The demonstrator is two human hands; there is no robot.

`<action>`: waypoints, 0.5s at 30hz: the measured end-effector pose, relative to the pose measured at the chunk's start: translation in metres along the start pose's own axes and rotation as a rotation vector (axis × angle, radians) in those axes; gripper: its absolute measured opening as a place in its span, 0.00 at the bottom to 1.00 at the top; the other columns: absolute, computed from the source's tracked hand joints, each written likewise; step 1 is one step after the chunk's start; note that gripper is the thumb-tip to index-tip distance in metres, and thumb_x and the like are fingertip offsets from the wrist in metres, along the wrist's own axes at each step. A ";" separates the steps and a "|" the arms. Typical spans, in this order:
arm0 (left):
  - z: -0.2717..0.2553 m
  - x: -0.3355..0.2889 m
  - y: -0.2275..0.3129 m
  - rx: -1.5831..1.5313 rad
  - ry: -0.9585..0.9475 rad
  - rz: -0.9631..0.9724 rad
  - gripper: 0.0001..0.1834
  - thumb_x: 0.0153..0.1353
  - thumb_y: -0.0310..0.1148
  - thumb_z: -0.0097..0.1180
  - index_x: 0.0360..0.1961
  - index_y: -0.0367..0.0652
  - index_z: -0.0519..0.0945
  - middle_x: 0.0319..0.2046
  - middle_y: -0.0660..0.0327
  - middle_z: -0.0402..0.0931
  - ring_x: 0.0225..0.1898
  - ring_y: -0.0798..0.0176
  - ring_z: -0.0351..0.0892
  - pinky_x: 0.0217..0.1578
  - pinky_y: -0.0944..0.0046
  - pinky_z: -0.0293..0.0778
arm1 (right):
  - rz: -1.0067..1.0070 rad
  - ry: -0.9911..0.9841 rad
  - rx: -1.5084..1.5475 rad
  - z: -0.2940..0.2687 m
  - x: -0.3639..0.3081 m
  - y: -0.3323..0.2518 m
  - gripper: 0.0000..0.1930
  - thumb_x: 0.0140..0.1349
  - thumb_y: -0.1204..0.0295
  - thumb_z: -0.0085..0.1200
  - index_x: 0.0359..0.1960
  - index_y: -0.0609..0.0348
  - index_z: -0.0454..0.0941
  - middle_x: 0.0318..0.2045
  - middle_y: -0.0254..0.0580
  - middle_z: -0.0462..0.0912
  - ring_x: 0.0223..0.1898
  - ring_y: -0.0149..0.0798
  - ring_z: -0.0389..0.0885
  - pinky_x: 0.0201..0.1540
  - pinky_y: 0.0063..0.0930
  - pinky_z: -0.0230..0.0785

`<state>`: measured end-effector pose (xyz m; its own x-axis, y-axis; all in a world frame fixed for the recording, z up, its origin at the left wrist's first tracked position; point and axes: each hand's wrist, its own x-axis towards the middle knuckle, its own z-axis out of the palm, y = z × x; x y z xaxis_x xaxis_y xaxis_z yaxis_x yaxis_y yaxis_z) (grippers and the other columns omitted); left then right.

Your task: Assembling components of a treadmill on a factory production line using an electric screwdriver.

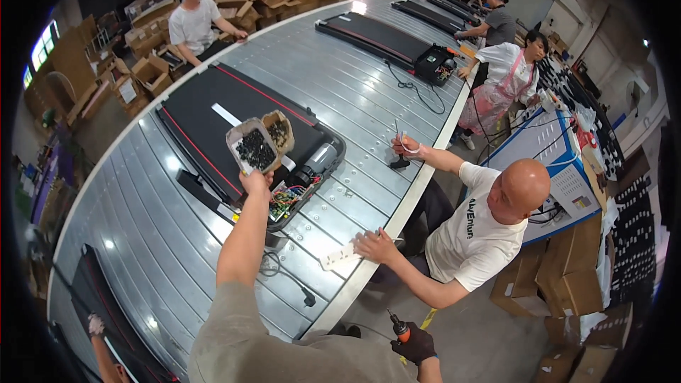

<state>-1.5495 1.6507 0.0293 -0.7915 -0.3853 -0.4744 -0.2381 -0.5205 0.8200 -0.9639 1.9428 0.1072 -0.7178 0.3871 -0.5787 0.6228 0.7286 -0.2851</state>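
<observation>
My left hand (256, 181) is bare and reaches out over the metal conveyor table, closed on the near edge of a tray of black screws (253, 146). A second small tray with brownish small parts (279, 132) sits right against it; whether my hand carries that one too, I cannot tell. Beneath them lies a black walking-pad treadmill (206, 120) with red side lines, its motor (317, 163) and circuit board (285, 200) exposed. Low by the table's near edge, my right hand (415, 346), in a dark glove, grips an orange and black electric screwdriver (401, 328).
A co-worker in a white shirt (472, 234) sits at the right edge, one hand on a white power strip (339, 257). A black cable with plug (308, 298) lies nearby. Another treadmill (376, 39) lies farther along; one at lower left (106, 298) has another person's hand on it.
</observation>
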 end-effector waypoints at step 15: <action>0.084 0.084 -0.075 -0.069 -0.071 0.060 0.51 0.68 0.30 0.58 0.82 0.60 0.37 0.49 0.48 0.79 0.34 0.55 0.86 0.30 0.59 0.80 | 0.086 -0.042 -0.103 -0.033 0.063 -0.018 0.35 0.49 0.47 0.70 0.58 0.46 0.76 0.41 0.47 0.89 0.45 0.56 0.88 0.49 0.48 0.80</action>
<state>-1.6449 1.7214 -0.0452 -0.8419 -0.3636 -0.3988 -0.1515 -0.5499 0.8214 -1.0300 1.9727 0.1011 -0.6484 0.4282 -0.6294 0.6446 0.7487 -0.1547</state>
